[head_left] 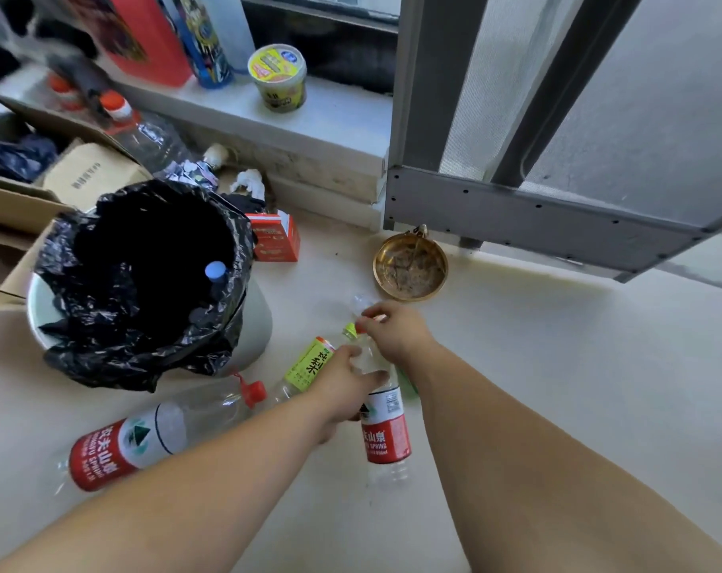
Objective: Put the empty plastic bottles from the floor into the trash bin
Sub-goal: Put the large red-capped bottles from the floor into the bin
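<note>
One bottle point(215, 271) sits in the bin point(251, 320); three remain on the floor point(557, 386). Both hands, left point(344, 382) and right point(396, 330), grasp the red-label bottle point(386, 432) at six o'clock.

- Soft, even daylight; the pale floor point(537, 366) is bright, with faint shadows.
- The bin bag point(115, 308) glints, its inside pure black.
- Wide-angle bending at the edges.
- Top-left corner blurred; overall slightly soft.

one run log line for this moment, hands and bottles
left hand: gripping small red-label bottle | right hand: at its cap end | large red-label bottle: on floor | trash bin: blue-capped bottle inside
</note>
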